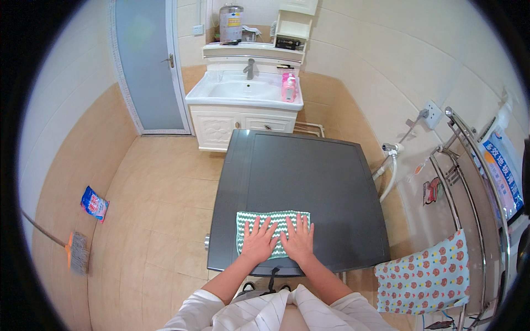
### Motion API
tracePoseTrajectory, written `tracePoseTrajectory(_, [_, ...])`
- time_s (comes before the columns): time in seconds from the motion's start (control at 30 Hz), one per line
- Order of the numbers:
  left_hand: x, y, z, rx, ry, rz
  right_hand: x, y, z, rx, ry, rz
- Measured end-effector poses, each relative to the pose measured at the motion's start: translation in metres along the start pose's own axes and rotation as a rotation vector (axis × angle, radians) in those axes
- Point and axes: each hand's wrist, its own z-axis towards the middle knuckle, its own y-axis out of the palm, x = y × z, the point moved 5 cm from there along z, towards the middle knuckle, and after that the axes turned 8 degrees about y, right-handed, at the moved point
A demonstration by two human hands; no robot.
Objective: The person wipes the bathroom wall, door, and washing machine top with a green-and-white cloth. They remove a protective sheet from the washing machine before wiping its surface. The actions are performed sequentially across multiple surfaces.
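A green-and-white striped cloth (273, 220) lies spread flat near the front edge of a dark grey appliance top (306, 173), which looks like a washing machine's lid. My left hand (259, 240) rests palm down on the cloth's middle, fingers apart. Beside it my right hand (298, 239) lies palm down over the cloth's right part, fingers apart, its outer side at the cloth's right edge. The two thumbs nearly meet. Neither hand grips the cloth; both press or rest on it. A black strap (272, 279) hangs at the front edge, between my forearms.
Behind the appliance stands a white washbasin (236, 89) with a tap (249, 69) and pink pump bottles (288, 90). Right are a wall valve with hose (390, 165), metal rails (476, 165) and a bear-patterned towel (422, 275). Left are a broom (78, 253) and a blue packet (94, 203).
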Motion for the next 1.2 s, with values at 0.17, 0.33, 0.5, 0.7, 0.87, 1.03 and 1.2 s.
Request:
tracePoseTrajectory(0.17, [-0.010, -0.013, -0.029, 0.011, -0.010, 0.046, -0.028, 0.009, -0.010, -0.018, -0.038, 0.000])
tracePoseTrajectory(0.33, [-0.010, -0.017, -0.042, -0.061, -0.008, 0.010, -0.037, 0.006, -0.025, -0.006, -0.042, 0.023])
tracePoseTrajectory(0.5, [-0.007, -0.011, -0.044, -0.009, 0.026, 0.047, -0.037, 0.006, -0.034, 0.057, -0.041, 0.033])
tracePoseTrajectory(0.7, [0.009, 0.001, -0.040, -0.090, 0.066, 0.030, -0.023, 0.001, -0.043, 0.097, 0.010, 0.066])
tracePoseTrajectory(0.87, [0.030, 0.015, -0.029, -0.089, 0.117, 0.009, 0.002, -0.008, -0.049, 0.120, 0.067, 0.084])
tracePoseTrajectory(1.03, [0.057, 0.025, -0.014, -0.108, 0.179, 0.010, 0.031, -0.018, -0.051, 0.075, 0.155, 0.048])
tracePoseTrajectory(1.2, [0.081, 0.035, 0.005, -0.111, 0.234, -0.003, 0.062, -0.025, -0.052, 0.103, 0.200, 0.023])
